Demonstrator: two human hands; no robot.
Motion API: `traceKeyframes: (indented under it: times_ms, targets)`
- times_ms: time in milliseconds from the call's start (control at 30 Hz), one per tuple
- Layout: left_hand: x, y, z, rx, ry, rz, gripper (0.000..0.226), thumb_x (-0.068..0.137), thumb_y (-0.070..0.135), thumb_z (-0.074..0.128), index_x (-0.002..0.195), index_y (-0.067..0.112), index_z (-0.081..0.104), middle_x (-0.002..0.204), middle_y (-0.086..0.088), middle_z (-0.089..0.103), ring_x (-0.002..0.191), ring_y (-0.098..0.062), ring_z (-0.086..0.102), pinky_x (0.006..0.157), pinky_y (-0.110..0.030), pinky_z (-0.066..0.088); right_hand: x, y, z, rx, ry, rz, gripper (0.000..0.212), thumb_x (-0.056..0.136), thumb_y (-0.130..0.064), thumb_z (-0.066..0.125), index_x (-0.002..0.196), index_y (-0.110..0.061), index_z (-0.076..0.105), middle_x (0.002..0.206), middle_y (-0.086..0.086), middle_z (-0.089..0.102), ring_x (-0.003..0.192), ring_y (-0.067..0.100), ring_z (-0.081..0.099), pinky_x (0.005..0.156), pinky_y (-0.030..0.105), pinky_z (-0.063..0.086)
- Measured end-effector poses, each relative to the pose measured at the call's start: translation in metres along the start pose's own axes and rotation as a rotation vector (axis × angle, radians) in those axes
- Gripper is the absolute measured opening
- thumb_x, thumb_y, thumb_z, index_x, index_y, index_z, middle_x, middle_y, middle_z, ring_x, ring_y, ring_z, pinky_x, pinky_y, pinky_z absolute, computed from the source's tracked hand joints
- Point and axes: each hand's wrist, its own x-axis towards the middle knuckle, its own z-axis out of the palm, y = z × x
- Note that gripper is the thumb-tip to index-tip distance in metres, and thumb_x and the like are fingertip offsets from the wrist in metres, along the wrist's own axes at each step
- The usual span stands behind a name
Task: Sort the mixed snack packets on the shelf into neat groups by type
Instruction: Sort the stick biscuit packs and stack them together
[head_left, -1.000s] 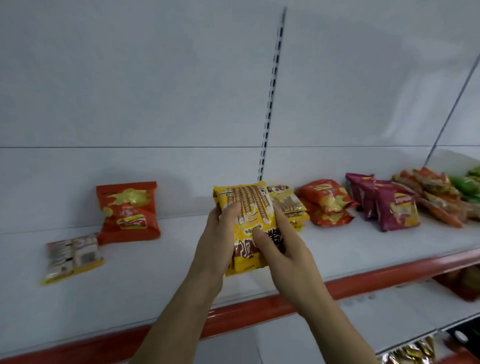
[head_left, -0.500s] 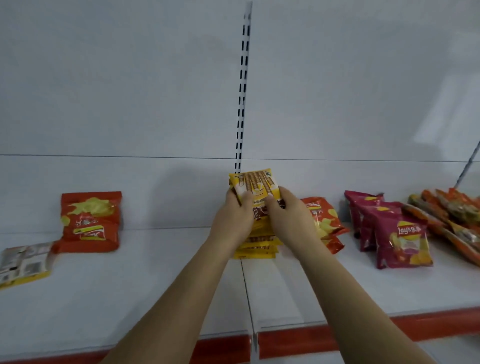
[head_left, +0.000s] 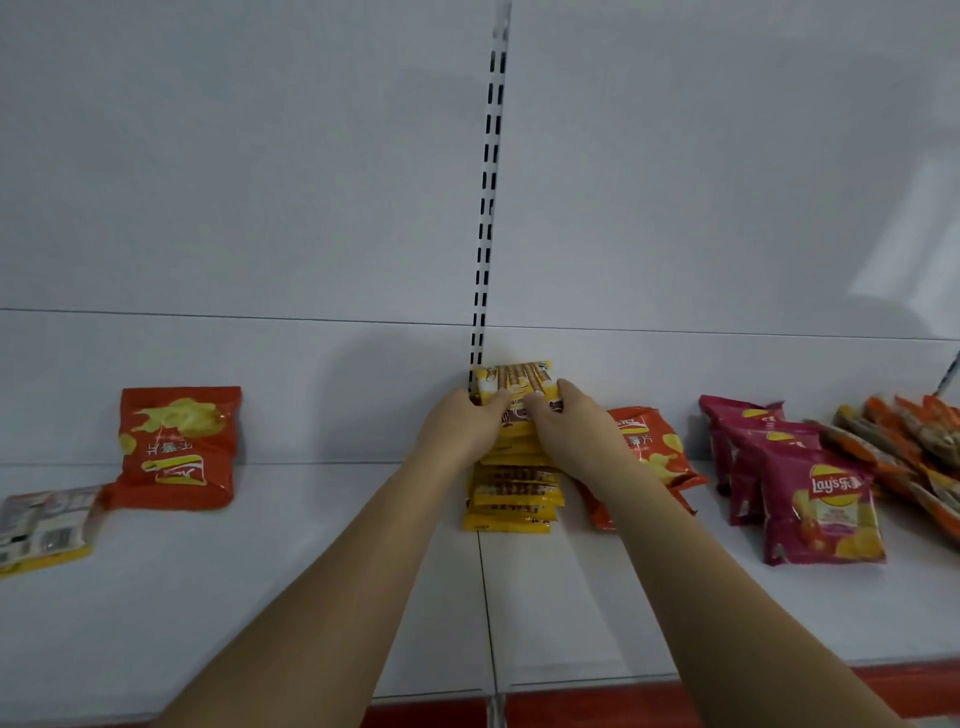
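A yellow wafer-stick packet (head_left: 519, 382) lies on top of a stack of like yellow packets (head_left: 511, 499) at the back of the white shelf (head_left: 260, 597), below the slotted upright. My left hand (head_left: 462, 423) grips its left edge and my right hand (head_left: 563, 421) grips its right edge. An orange-red chip bag (head_left: 176, 447) leans on the back wall at the left. Another orange-red chip bag (head_left: 652, 449) lies just right of the stack, partly behind my right arm. Magenta chip bags (head_left: 810, 499) stand further right.
A flat packet (head_left: 44, 525) with its printed back up lies at the far left. A heap of orange packets (head_left: 904, 441) fills the far right. The slotted upright (head_left: 485, 208) runs up the back wall. The shelf has a red front edge (head_left: 597, 706).
Both hands have carried the yellow packet away from me to the back of the shelf and set it on the yellow stack. The view has shifted right and closer.
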Motion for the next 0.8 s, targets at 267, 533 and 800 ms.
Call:
traceKeyframes:
  times_ms: [267, 533, 800]
  targets:
    - [-0.013, -0.012, -0.008, 0.001, 0.106, 0.05, 0.067, 0.102, 0.065, 0.038, 0.14, 0.012, 0.054, 0.135, -0.007, 0.064, 0.125, -0.027, 0.058, 0.107, -0.047, 0.048, -0.01, 0.012, -0.007, -0.074, 0.102, -0.06, 0.066, 0.103, -0.053, 0.037, 0.156, -0.015, 0.026, 0.15, 0.011, 0.048, 0.135, 0.03, 0.047, 0.099, 0.037, 0.043]
    - [-0.04, -0.029, -0.026, 0.137, 0.253, 0.231, 0.063, 0.106, 0.054, 0.041, 0.154, 0.013, 0.04, 0.156, -0.007, 0.048, 0.142, -0.025, 0.046, 0.113, -0.041, 0.041, -0.027, 0.003, 0.003, -0.257, 0.265, -0.306, 0.06, 0.103, -0.049, 0.04, 0.153, -0.014, 0.035, 0.154, 0.005, 0.043, 0.144, 0.024, 0.033, 0.114, 0.039, 0.032]
    - [-0.07, -0.064, -0.088, 0.23, 0.382, 0.293, 0.057, 0.106, 0.047, 0.046, 0.154, 0.017, 0.042, 0.156, -0.003, 0.047, 0.141, -0.021, 0.046, 0.11, -0.033, 0.04, -0.058, -0.051, 0.061, -0.342, 0.336, -0.55, 0.058, 0.102, -0.046, 0.041, 0.149, -0.012, 0.042, 0.155, 0.013, 0.04, 0.149, 0.033, 0.025, 0.121, 0.045, 0.022]
